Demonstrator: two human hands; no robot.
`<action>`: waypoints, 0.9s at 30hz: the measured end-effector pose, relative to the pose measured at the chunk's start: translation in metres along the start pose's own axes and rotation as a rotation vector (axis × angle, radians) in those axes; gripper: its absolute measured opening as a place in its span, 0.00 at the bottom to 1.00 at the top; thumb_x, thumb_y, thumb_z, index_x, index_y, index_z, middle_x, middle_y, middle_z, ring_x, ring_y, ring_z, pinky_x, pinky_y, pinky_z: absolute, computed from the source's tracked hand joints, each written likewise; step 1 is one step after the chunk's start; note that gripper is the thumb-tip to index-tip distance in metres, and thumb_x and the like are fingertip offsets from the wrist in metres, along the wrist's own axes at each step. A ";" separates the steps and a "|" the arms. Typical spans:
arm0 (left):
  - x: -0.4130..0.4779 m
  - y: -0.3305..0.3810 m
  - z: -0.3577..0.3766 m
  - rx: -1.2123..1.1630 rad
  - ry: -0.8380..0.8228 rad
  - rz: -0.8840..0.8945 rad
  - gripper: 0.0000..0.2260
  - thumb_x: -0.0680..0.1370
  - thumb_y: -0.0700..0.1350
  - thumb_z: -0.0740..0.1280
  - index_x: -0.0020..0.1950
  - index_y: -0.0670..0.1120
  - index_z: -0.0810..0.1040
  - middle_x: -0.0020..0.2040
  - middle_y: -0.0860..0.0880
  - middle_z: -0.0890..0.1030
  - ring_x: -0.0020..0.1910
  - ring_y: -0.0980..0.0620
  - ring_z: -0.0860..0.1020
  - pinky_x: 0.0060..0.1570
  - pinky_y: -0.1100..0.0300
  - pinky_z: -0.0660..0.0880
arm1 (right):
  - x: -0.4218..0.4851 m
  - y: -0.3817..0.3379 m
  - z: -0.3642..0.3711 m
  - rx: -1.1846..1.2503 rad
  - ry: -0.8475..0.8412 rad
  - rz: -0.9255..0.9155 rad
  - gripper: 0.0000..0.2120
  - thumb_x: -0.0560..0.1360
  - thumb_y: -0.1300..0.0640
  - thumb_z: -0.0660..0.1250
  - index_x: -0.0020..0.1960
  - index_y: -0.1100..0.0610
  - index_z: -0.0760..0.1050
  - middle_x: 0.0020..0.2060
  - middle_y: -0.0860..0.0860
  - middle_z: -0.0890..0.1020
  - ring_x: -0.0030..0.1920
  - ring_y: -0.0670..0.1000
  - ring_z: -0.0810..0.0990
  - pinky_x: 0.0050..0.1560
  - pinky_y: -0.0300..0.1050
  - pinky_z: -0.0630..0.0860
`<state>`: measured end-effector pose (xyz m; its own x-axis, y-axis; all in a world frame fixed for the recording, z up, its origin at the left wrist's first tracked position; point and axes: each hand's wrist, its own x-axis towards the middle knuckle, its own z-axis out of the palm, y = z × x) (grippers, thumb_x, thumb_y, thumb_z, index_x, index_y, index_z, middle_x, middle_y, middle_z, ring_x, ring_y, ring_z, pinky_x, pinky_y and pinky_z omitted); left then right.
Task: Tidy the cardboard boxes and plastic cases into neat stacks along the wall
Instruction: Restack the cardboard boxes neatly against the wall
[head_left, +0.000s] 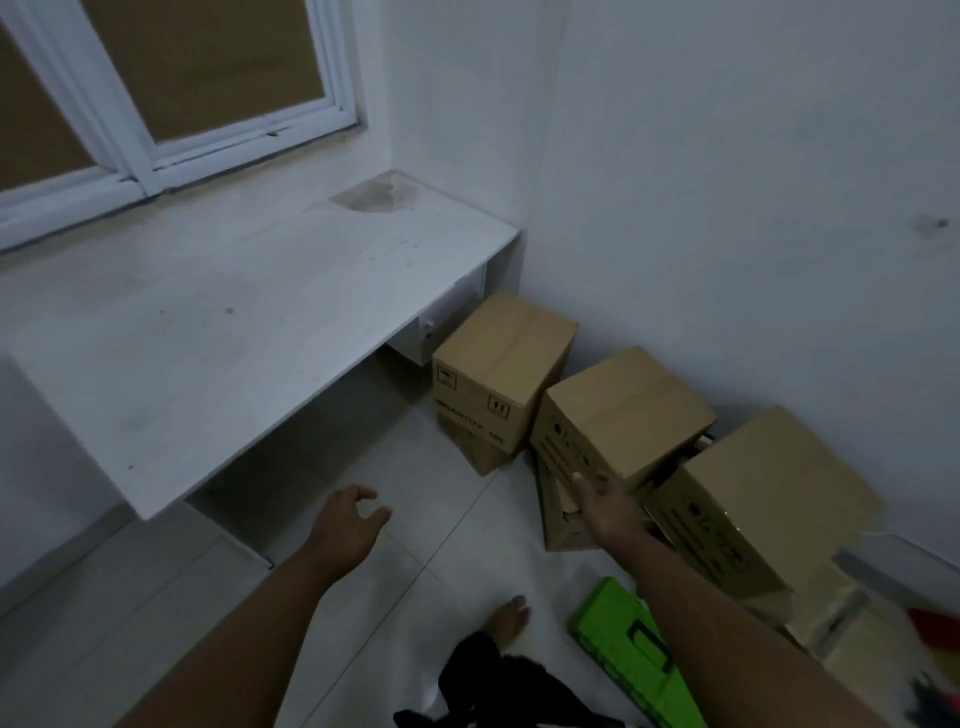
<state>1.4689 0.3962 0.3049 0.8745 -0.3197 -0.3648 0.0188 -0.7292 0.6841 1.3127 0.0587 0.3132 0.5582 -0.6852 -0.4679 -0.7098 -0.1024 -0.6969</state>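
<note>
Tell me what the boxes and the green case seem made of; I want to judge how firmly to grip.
Boxes: matte brown cardboard, probably corrugated, going by the taped flap seams and black printed marks. Green case: likely moulded plastic with a slight sheen, given its bright even colour, ridged surface and black handle.

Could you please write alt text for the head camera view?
The person's right-hand grip touches the front of the middle stack of cardboard boxes along the white wall; the left-hand grip hangs loosely curled, holding nothing. A green plastic case lies on the floor nearby.
</note>
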 end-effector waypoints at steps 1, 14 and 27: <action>0.016 0.007 0.000 0.003 -0.011 0.006 0.16 0.80 0.52 0.70 0.66 0.49 0.76 0.67 0.47 0.73 0.68 0.47 0.73 0.67 0.55 0.67 | 0.014 -0.005 0.001 -0.004 -0.003 -0.004 0.31 0.83 0.42 0.64 0.78 0.60 0.65 0.74 0.59 0.72 0.72 0.62 0.72 0.64 0.46 0.69; 0.232 0.110 -0.016 0.148 -0.064 -0.014 0.23 0.78 0.52 0.73 0.70 0.46 0.74 0.70 0.42 0.71 0.67 0.45 0.73 0.66 0.55 0.69 | 0.222 -0.091 0.023 -0.026 -0.184 -0.002 0.46 0.78 0.35 0.67 0.84 0.47 0.43 0.82 0.55 0.49 0.71 0.67 0.71 0.67 0.64 0.74; 0.422 0.160 -0.007 0.040 -0.360 0.029 0.27 0.76 0.55 0.75 0.72 0.56 0.69 0.64 0.62 0.75 0.60 0.64 0.75 0.64 0.59 0.74 | 0.340 -0.153 0.068 -0.005 -0.074 0.250 0.47 0.78 0.36 0.68 0.84 0.51 0.43 0.81 0.61 0.56 0.75 0.68 0.67 0.70 0.60 0.71</action>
<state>1.8444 0.1490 0.2652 0.6472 -0.5280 -0.5499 -0.0288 -0.7377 0.6745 1.6405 -0.1101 0.2241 0.3946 -0.6351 -0.6641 -0.8319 0.0600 -0.5517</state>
